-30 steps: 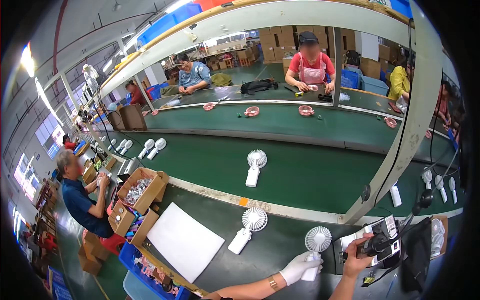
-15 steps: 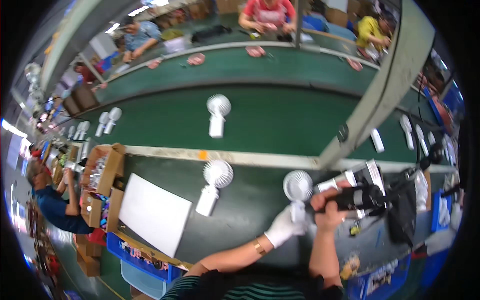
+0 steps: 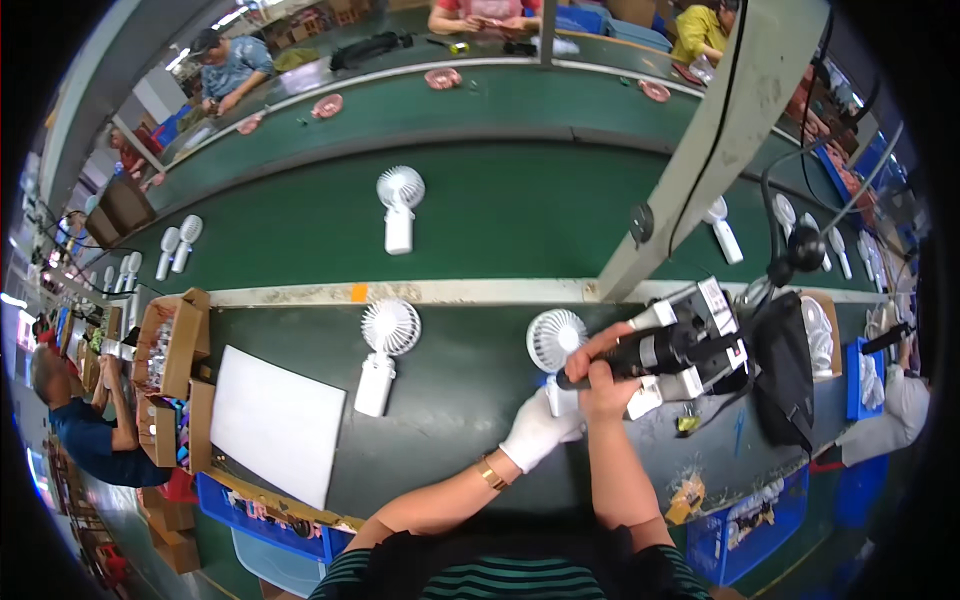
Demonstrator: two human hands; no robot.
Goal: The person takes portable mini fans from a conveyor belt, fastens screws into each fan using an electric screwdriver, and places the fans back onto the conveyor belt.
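Observation:
My left hand (image 3: 535,435), in a white glove, is closed around the handle of a white handheld fan (image 3: 556,340) held just above the bench. My bare right hand (image 3: 606,385) grips a black electric screwdriver (image 3: 655,352), its near end beside the fan's handle. Whether the bit touches the fan cannot be made out. Another white handheld fan (image 3: 375,380) lies on the bench to the left. Beyond it, on the green belt (image 3: 300,210), rests a similar fan (image 3: 398,228).
A white sheet (image 3: 275,425) and cardboard boxes (image 3: 190,345) occupy the bench's left. A grey post (image 3: 700,170) rises at right, near a white-and-metal fixture (image 3: 700,310) and black bag (image 3: 785,375). Blue bins (image 3: 710,550) flank me below. Several people work around the line.
The whole view has shifted, so things appear farther left and slightly higher. Both hands keep their grip on the fan and the screwdriver, with little movement relative to the bench.

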